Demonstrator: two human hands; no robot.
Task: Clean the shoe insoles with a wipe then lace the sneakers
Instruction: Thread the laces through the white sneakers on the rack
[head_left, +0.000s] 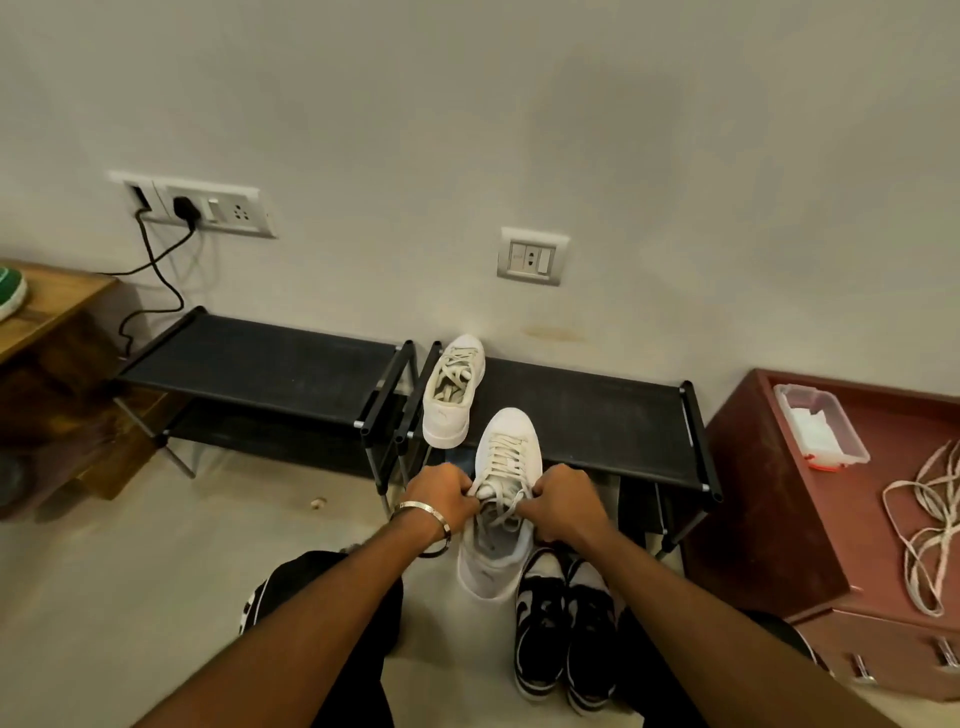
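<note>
A white sneaker (506, 457) is held in front of me, toe pointing at the wall, its beige lace (503, 512) threaded up the front. My left hand (441, 496) pinches the lace end on the left side of the opening. My right hand (563, 499) pinches the lace end on the right side. The second white sneaker (453, 395), laced, stands on the black shoe rack (587, 410) near its left end.
A second black rack (260, 358) stands to the left. A black-and-white pair of sneakers (563, 623) sits on the floor by my knees. On the red cabinet (779, 499) at right lie a clear plastic box (821, 423) and loose laces (930, 525). A wooden shelf (47, 306) stands far left.
</note>
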